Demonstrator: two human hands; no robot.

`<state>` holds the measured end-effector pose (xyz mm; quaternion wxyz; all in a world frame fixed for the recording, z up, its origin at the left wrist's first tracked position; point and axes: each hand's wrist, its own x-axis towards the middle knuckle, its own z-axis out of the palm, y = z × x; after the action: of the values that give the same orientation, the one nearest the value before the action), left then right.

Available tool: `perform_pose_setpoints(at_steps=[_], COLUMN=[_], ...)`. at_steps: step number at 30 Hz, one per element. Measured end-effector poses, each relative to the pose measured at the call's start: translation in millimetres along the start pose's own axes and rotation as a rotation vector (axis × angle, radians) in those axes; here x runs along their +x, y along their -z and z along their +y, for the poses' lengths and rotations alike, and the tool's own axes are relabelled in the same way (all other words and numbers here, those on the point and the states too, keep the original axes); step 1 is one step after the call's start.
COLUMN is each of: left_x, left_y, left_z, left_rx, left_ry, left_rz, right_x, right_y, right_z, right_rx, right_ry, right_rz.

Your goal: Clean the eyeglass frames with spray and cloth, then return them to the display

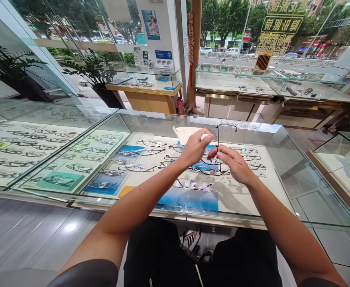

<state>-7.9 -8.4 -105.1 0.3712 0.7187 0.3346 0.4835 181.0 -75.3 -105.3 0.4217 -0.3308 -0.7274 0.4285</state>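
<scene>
I hold a pair of thin dark-framed glasses (223,131) above a glass display counter (282,175). My right hand (234,163) pinches the frame's thin arm from below. My left hand (194,147) is closed, with a small white object (204,136) pressed between thumb and fingers against the frame. A pale cloth (183,133) lies on the counter glass just behind my left hand. Under the glass, several pairs of glasses (193,184) lie in rows on white and blue pads.
More glass cases with glasses stretch to the left (37,151) and stand at the back (240,79). A wooden counter (146,97) and potted plants (100,75) are beyond. My knees in dark trousers (163,255) sit against the counter's front edge.
</scene>
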Motion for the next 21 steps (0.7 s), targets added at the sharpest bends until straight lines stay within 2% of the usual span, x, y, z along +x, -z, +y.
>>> perform_pose_setpoints(at_steps=[4, 9, 11, 16, 21], left_x=[-1, -4, -6, -10, -12], left_y=[-1, -2, -3, -7, -10], left_z=[1, 5, 7, 9, 7], left_rx=[0.027, 0.093, 0.119, 0.148, 0.137], left_ry=[0.018, 0.013, 0.014, 0.028, 0.017], left_rz=[0.018, -0.069, -0.118, -0.212, -0.209], right_x=[1, 4, 5, 5, 5], right_y=[3, 9, 10, 8, 7], right_z=[1, 8, 10, 10, 9], right_rx=[-0.024, 0.029, 0.067, 0.079, 0.079], right_ry=[0.013, 0.063, 0.075, 0.053, 0.046], right_rz=[0.045, 0.284, 0.336, 0.327, 0.325])
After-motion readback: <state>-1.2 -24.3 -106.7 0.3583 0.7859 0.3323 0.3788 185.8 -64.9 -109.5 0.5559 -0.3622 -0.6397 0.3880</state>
